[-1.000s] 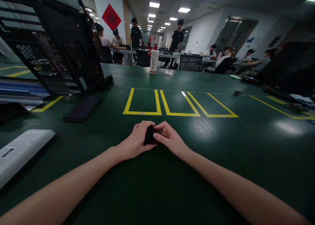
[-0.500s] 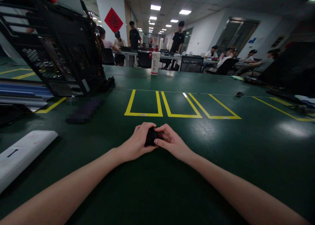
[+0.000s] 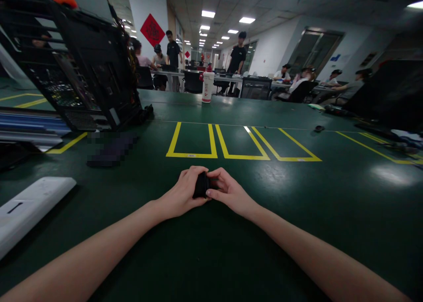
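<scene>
Between my two hands is a small black box-like object (image 3: 201, 185), low over or on the dark green table (image 3: 211, 258); I cannot tell whether it touches the surface. My left hand (image 3: 183, 191) wraps round its left side, fingers over the far edge and thumb along the near edge. The fingertips and thumb of my right hand (image 3: 228, 190) pinch its right edge. My fingers hide much of the object, and its exact kind does not show.
Yellow tape outlines (image 3: 191, 155) mark the table beyond my hands. A white bottle with a red lid (image 3: 207, 87) stands farther back. At left are an open black computer case (image 3: 95, 81) and a long white device (image 3: 36, 209). People sit and stand at tables behind.
My hands keep the same grip on the black object. The whole view has shifted slightly, and a standing person in the background has moved a little to the left.
</scene>
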Demonstrator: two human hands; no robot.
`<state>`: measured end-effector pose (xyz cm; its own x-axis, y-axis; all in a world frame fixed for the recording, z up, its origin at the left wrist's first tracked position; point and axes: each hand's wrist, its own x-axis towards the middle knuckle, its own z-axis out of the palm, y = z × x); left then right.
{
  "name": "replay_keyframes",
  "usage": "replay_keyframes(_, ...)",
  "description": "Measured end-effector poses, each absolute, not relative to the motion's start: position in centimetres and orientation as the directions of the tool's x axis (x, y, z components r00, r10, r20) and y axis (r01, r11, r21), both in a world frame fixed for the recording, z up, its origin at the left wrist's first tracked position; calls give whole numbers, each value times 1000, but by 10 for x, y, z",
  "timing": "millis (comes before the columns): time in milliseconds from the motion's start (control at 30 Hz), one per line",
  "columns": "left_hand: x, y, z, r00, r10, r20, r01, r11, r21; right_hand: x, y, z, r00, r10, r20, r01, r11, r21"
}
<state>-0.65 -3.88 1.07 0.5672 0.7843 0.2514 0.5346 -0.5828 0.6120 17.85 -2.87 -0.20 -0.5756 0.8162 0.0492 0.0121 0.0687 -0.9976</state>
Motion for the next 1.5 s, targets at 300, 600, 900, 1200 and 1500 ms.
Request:
replay_keyframes(300, -6, -39, 11, 571, 779, 260, 540, -595, 595, 175, -28, -4, -527, 848, 58, 16, 77, -997)
replay_keyframes(600, -6, -38, 9, 565, 782, 262, 537, -590, 603, 179, -28, -4, -577, 814, 66, -13, 72, -997)
replay_keyframes(900, -5, -38, 10, 567, 776, 276, 522, -597, 609, 177, -27, -2, -545, 837, 47, 39, 81, -996)
replay_keyframes(1200, -6, -38, 9, 571, 768, 290, 529, -614, 586, 180, -24, -6, -586, 808, 66, -20, 66, -998)
replay_keyframes(1500, -5, -38, 10, 569, 773, 282, 524, -605, 599, 178, -25, -6, -552, 832, 58, 49, 101, -994)
